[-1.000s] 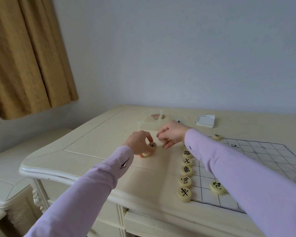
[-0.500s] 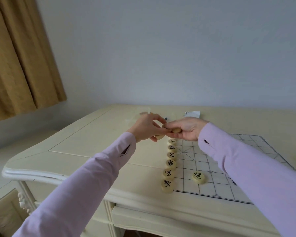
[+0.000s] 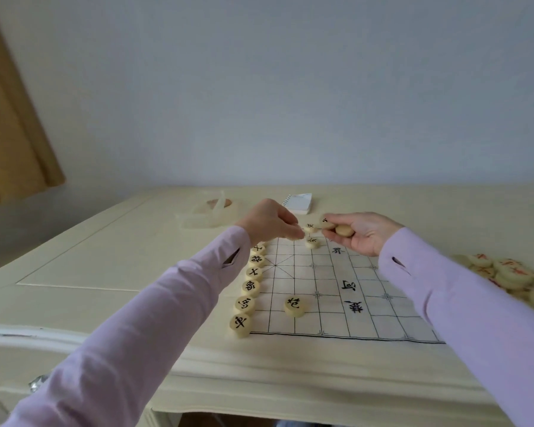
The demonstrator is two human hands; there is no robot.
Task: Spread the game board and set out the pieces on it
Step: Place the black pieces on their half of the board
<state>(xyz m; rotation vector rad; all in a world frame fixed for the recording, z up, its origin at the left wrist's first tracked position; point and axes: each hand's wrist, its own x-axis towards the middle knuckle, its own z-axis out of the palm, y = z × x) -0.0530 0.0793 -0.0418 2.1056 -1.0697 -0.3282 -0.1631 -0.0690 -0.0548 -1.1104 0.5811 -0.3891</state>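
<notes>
Found game board [image 3: 336,291] spread flat on table [image 3: 105,272], close to the near edge. Counted six visible black-marked pieces [image 3: 251,287] in a line down the board's left border, faces up, each just beside the next. Noted a lone piece [image 3: 295,306] on the grid near the front, well apart from that line. Noted two further pieces [image 3: 312,241] at the far end of the board, just beside each other. Located left hand [image 3: 272,224] over the far left corner of the board, fingers curled down, tips drawn together just beside those two pieces; unable to confirm anything between the tips. Located right hand [image 3: 364,234] above the far end, clamped on held pieces [image 3: 344,231]: one pinched at thumb and forefinger, a second lodged against the curled fingers. Recorded a heap of red-marked pieces [image 3: 512,275] on the table right of the board, partly hidden by the right sleeve [image 3: 460,303]. Recorded a clear plastic case [image 3: 210,212] and a small spiral notepad [image 3: 299,203] on the table beyond the board. Logged a tan curtain [image 3: 13,118] at far left.
</notes>
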